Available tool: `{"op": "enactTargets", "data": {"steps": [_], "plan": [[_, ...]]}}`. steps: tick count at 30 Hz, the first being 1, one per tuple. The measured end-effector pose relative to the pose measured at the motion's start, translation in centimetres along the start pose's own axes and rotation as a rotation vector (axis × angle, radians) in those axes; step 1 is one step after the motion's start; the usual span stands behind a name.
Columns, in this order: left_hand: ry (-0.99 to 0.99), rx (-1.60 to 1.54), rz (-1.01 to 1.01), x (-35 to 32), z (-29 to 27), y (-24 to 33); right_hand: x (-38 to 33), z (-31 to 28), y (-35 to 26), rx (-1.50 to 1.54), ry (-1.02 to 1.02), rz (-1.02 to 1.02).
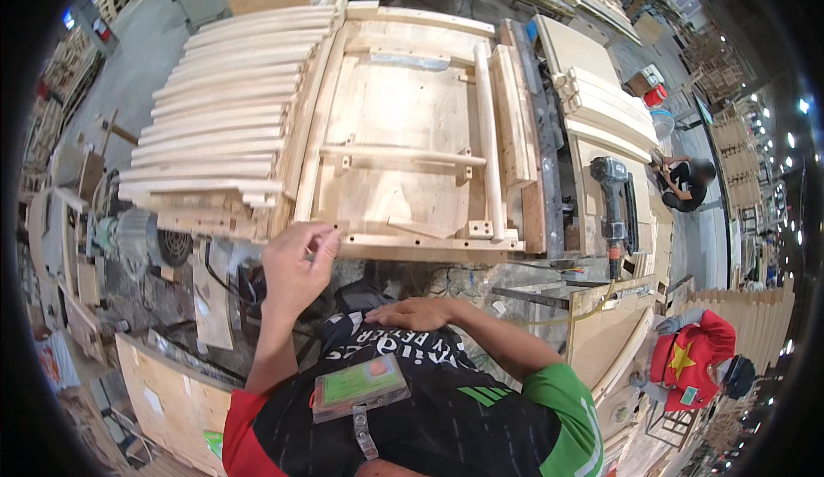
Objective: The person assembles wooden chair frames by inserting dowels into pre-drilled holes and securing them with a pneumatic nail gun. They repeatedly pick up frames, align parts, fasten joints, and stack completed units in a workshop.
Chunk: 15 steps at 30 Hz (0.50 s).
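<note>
My left hand (298, 262) is at the near left corner of a wooden assembly frame (386, 243), its fingers curled in together with the thumb. Whatever they may hold is too small or hidden to make out. Flat against the front of my shirt lies my right hand (414, 312), fingers stretched and holding nothing. Inside the frame, a round crosswise rail (403, 156) meets a long round post (488, 133) on the right. Beneath them is a pale plywood board (399, 103). A metal strip (410, 60) sits near the far end.
Many curved slats (223, 108) are stacked left of the frame. To the right, a nail gun (611, 194) stands on boards, with a yellow hose (592, 307). A motor (142, 236) is at lower left. A person in red (693, 358) and one crouching in black (687, 183) are at right.
</note>
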<state>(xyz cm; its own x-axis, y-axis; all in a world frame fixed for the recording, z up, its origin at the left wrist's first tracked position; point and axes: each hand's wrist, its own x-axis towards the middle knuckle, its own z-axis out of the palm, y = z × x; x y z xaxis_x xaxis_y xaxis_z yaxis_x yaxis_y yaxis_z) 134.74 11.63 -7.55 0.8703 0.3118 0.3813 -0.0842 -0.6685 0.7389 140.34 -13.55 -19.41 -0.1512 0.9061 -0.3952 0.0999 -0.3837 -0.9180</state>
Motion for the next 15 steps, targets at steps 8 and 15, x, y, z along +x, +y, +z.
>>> {"op": "enactTargets", "data": {"steps": [8, 15], "plan": [[-0.347, 0.143, 0.108, 0.9, 5.7, -6.3, -1.5, -0.9, -1.8, 0.086, 0.303, -0.183], [-0.412, 0.108, 0.064, 2.3, 8.9, -6.3, 0.7, -4.0, -3.1, 0.073, 0.307, -0.125]]}}
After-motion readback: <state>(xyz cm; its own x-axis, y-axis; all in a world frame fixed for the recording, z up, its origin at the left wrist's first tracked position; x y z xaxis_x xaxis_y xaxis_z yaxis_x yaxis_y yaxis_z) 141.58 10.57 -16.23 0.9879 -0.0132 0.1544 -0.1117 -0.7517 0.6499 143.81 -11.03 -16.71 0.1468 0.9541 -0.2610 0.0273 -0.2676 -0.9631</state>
